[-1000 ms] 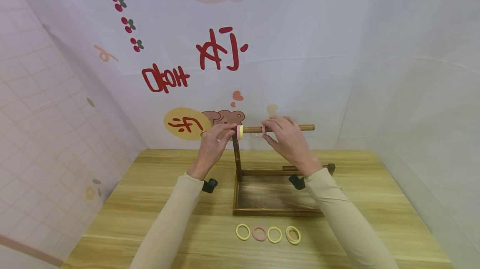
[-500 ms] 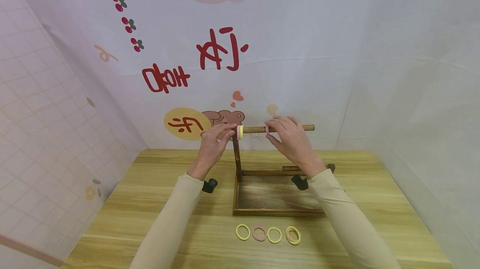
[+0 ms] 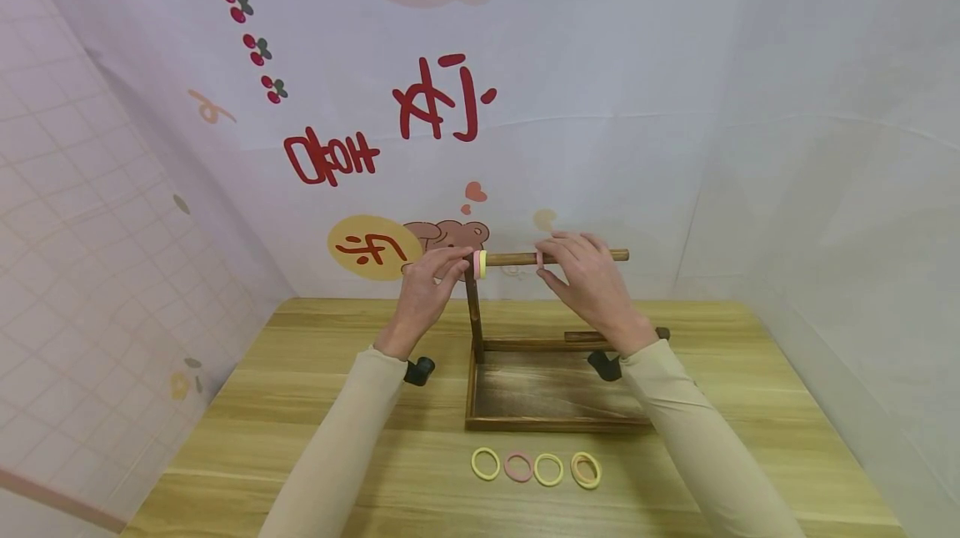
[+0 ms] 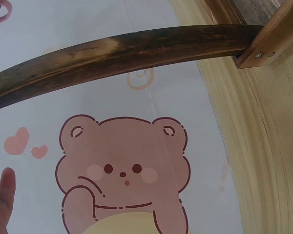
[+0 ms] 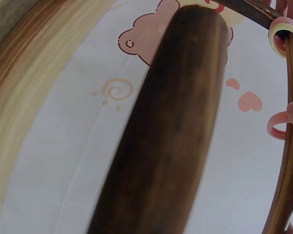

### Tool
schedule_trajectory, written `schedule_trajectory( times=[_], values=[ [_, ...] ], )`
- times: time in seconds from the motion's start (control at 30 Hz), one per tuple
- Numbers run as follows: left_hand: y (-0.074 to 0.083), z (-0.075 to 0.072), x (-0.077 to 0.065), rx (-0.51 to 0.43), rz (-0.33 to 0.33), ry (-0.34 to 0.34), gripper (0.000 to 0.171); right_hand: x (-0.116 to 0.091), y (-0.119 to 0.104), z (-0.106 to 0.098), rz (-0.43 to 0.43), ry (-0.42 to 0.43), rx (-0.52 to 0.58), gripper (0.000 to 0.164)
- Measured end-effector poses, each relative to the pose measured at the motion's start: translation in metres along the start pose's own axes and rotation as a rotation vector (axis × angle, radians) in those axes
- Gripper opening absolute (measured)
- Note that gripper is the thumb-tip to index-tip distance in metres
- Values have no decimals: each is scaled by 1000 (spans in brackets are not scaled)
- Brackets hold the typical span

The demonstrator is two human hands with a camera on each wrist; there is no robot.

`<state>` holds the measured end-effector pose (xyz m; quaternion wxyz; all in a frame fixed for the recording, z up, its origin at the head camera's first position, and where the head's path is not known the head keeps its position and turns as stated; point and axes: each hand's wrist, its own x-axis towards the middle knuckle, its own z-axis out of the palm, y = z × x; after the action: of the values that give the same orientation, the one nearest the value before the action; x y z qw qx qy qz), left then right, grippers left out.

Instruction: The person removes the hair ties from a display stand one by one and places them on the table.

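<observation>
In the head view my right hand (image 3: 588, 279) pinches a pink ring (image 3: 539, 259) around the upper wooden rod (image 3: 513, 258), about midway along it. The right wrist view shows the pink ring (image 5: 275, 126) tilted on the rod, with a fingertip against it. A pink and a yellow ring (image 3: 482, 264) sit together at the rod's left end, by the upright post (image 3: 474, 313). My left hand (image 3: 423, 292) has its fingertips right at the post's top, beside those rings. In the left wrist view, its fingers (image 4: 5, 192) extend below the curved post (image 4: 122, 51).
Several yellow and pink rings, including a yellow one (image 3: 486, 464) and a pink one (image 3: 518, 466), lie in a row on the table before the rack's tray base (image 3: 555, 424). A lower rod (image 3: 585, 337) stands at the rack's right. A printed cloth (image 3: 600, 104) hangs behind.
My right hand has slid the pink ring a little to the right along the rod, away from the two rings by the post. My left hand has stayed in place.
</observation>
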<state>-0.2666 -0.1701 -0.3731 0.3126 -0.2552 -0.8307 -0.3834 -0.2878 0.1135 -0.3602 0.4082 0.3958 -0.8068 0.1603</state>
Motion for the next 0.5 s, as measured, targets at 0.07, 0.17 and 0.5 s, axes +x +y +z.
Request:
schedule_trajectory(
  times=[0.07,0.17,0.5],
  values=[
    [0,0,0,1,2,1,26,0,0,0,0,6,1,40],
    [0,0,0,2,2,3,26,-1,1,0,-1,18,3,39],
    [0,-1,0,2,15,7,25,-4,3,-4,11,16,7,38]
  ],
)
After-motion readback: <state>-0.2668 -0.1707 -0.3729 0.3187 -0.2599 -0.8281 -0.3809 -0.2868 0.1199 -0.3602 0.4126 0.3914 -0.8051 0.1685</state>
